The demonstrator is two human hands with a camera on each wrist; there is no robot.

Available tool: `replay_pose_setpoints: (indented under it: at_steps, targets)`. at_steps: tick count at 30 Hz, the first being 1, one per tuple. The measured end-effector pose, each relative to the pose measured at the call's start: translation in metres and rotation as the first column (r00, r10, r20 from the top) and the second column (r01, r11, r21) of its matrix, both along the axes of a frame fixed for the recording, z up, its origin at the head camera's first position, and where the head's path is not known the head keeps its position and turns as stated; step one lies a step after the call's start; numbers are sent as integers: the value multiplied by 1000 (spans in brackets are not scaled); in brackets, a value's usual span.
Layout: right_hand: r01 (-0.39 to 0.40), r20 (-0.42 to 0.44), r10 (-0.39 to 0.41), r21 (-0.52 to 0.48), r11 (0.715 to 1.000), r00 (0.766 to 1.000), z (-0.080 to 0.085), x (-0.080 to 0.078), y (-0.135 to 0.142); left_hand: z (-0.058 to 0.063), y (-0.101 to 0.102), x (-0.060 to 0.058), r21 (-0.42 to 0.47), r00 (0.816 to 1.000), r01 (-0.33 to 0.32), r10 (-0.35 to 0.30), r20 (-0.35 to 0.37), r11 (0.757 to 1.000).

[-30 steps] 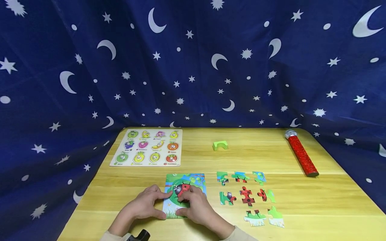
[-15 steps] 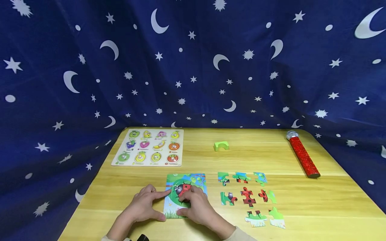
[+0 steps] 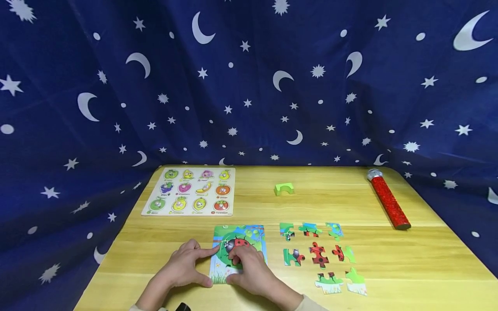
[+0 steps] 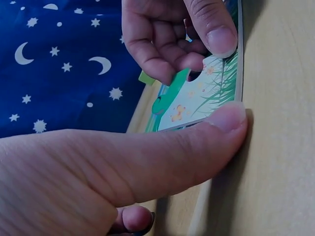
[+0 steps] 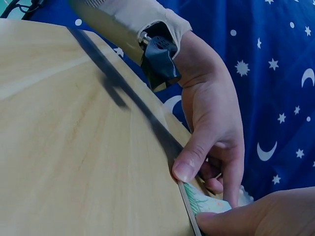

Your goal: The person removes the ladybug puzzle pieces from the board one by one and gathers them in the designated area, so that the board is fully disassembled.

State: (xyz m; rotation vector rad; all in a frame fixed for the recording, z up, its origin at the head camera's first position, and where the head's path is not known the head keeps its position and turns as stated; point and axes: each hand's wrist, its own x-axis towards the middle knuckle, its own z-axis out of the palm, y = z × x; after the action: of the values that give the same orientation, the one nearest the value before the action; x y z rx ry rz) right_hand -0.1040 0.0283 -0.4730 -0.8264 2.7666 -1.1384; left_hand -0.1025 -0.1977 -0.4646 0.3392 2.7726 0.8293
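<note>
A square ladybug puzzle board (image 3: pixel 218 235) lies near the front of the table. On its lower left corner sits a jigsaw piece (image 4: pixel 187 101) printed with grass and flowers, a green strip along its top. My left hand (image 3: pixel 183 265) rests at the board's left side, index finger on the upper left edge and thumb at the near left corner. My right hand (image 3: pixel 250 270) pinches the jigsaw piece, thumb at its near edge and bent fingers over the ladybug picture. That hand hides part of the board's right half.
Several loose jigsaw pieces (image 3: pixel 319 255) lie in rows right of the board. A fruit peg puzzle (image 3: pixel 190 192) sits at the back left. A green arch block (image 3: pixel 284 188) stands behind, and a red glitter microphone (image 3: pixel 389 201) lies at the right. A starry blue curtain (image 3: pixel 249 86) encloses the table.
My right hand's fingers have bent in more over the board, showing a bit more of its lower middle. My left hand and the loose pieces stay about where they were.
</note>
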Motion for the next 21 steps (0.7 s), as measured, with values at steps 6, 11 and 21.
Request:
replay_pose_setpoints:
  at_steps: [6, 11, 21]
  targets:
    - [-13, 26, 13, -18, 1000, 1000, 1, 1, -1, 1, 0, -1, -10, 1000, -2, 2, 4, 1000]
    - [-6, 15, 7, -26, 1000, 1000, -1, 1, -2, 1, 0, 0, -10, 1000, -2, 2, -2, 1000]
    - [8, -144, -13, -35, 999, 989, 5, -3, 12, -1, -2, -1, -6, 1000, 22, -22, -4, 1000]
